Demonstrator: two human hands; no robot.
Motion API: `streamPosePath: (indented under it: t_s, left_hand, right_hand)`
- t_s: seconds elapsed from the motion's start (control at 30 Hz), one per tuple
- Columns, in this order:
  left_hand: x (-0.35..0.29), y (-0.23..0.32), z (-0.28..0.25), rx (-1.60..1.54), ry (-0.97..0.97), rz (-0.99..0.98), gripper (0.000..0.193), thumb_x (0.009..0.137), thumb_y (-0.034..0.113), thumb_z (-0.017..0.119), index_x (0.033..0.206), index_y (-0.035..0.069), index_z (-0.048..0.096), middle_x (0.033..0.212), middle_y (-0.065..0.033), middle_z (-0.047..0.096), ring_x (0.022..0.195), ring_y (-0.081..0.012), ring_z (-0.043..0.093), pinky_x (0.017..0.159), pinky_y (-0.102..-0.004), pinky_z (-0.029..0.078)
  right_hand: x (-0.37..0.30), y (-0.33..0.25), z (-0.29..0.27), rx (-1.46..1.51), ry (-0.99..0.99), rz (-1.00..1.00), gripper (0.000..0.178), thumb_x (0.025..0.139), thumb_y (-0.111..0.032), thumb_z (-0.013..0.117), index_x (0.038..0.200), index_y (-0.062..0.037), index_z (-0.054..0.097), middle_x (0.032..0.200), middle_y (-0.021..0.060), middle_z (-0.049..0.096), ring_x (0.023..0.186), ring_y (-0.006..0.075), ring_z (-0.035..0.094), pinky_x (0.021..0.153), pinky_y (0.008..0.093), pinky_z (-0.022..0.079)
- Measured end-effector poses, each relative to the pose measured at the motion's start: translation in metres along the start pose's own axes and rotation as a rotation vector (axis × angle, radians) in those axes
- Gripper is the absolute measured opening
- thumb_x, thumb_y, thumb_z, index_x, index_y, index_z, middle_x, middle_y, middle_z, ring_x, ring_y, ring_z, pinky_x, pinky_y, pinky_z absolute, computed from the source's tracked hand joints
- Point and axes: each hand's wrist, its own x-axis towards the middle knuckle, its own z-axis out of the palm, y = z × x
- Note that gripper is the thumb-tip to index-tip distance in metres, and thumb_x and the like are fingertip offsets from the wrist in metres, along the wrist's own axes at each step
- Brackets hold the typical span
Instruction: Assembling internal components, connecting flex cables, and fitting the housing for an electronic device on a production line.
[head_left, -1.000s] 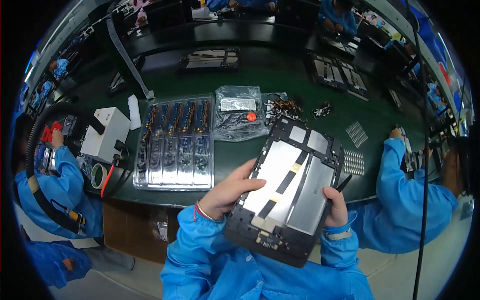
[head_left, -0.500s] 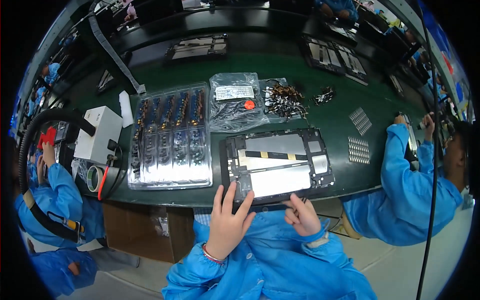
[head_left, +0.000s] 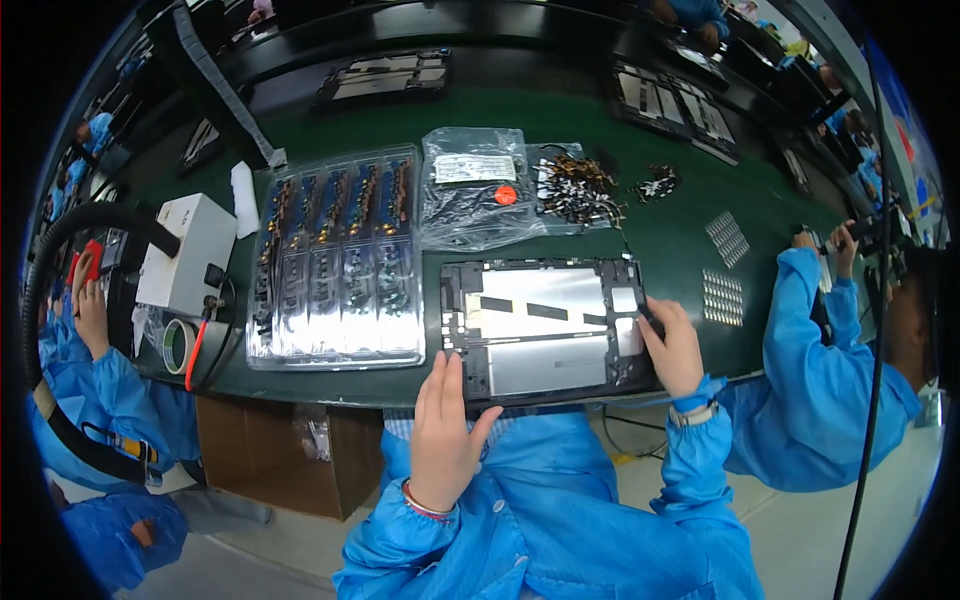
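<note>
An opened tablet (head_left: 545, 370), black-framed with silver metal plates inside, lies flat near the front edge of the green bench. My left hand (head_left: 443, 440) touches its lower left corner, fingers stretched out and thumb spread; nothing is held in it. At the right end of the tablet, my right hand (head_left: 678, 352) has thumb and index finger bent around the edge, gripping it. A dark strip (head_left: 535, 312) with pale yellow sections lies across the upper plate. The undersides of my right fingers are partly hidden.
Left of the tablet stands a clear plastic tray (head_left: 335, 358) of small circuit boards. Behind are a plastic bag (head_left: 470, 215) and a pile of small cables (head_left: 580, 190). Small silver parts (head_left: 722, 298) lie to the right. A white box (head_left: 185, 255) with a hose stands left. Co-workers sit on both sides.
My right hand has moved up and right from the front edge onto the tablet's right end. The tablet now lies straighter. My left hand has shifted slightly, its fingers closer together.
</note>
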Motion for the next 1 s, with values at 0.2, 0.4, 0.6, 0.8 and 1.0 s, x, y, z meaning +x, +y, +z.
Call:
streamPosePath:
  t_s: [0.2, 0.4, 0.6, 0.8, 1.0]
  left_hand:
    - [0.003, 0.005, -0.014, 0.113, -0.061, -0.015, 0.067, 0.069, 0.015, 0.071, 0.124, -0.005, 0.039, 0.122, -0.0251, 0.043, 0.107, -0.0394, 0.047, 0.089, -0.0398, 0.041]
    - [0.056, 0.026, -0.023, 0.131, -0.101, 0.105, 0.054, 0.072, 0.02, 0.067, 0.114, -0.006, 0.047, 0.116, -0.0201, 0.049, 0.11, -0.035, 0.046, 0.089, -0.0401, 0.041]
    - [0.112, -0.012, 0.043, 0.416, 0.066, 0.128, 0.047, 0.076, 0.029, 0.061, 0.11, -0.002, 0.051, 0.112, -0.0137, 0.052, 0.106, -0.0294, 0.048, 0.084, -0.0393, 0.041]
    - [0.118, -0.016, 0.047, 0.4, 0.057, 0.085, 0.041, 0.076, 0.028, 0.061, 0.107, 0.002, 0.053, 0.107, -0.0097, 0.053, 0.101, -0.0254, 0.047, 0.081, -0.0387, 0.039]
    - [0.119, -0.016, 0.044, 0.394, 0.048, 0.069, 0.041, 0.075, 0.026, 0.061, 0.106, 0.002, 0.054, 0.108, -0.0092, 0.052, 0.101, -0.0247, 0.046, 0.082, -0.0377, 0.038]
  right_hand:
    - [-0.006, -0.03, -0.018, 0.041, 0.047, -0.125, 0.022, 0.084, -0.007, 0.051, 0.103, 0.0028, 0.056, 0.107, 0.0153, 0.052, 0.085, 0.026, 0.058, 0.075, 0.0317, 0.045]
    - [0.046, -0.091, -0.011, 0.697, -0.169, -0.25, 0.027, 0.091, -0.019, 0.045, 0.08, 0.0016, 0.059, 0.068, 0.003, 0.053, 0.061, 0.0078, 0.043, 0.051, 0.021, 0.033]
    - [0.111, -0.105, 0.064, 0.74, -0.415, -0.028, 0.014, 0.079, -0.011, 0.063, 0.086, 0.0013, 0.06, 0.071, 0.0044, 0.06, 0.059, 0.008, 0.056, 0.055, 0.0211, 0.046]
    - [0.121, -0.089, 0.08, 0.64, -0.272, -0.146, 0.021, 0.077, -0.006, 0.064, 0.098, -0.0015, 0.063, 0.086, 0.0062, 0.064, 0.08, 0.0124, 0.061, 0.07, 0.0236, 0.049]
    - [0.119, -0.089, 0.08, 0.589, -0.22, -0.201, 0.019, 0.075, -0.004, 0.066, 0.094, -0.0029, 0.065, 0.088, 0.0093, 0.064, 0.081, 0.0162, 0.063, 0.071, 0.0258, 0.051]
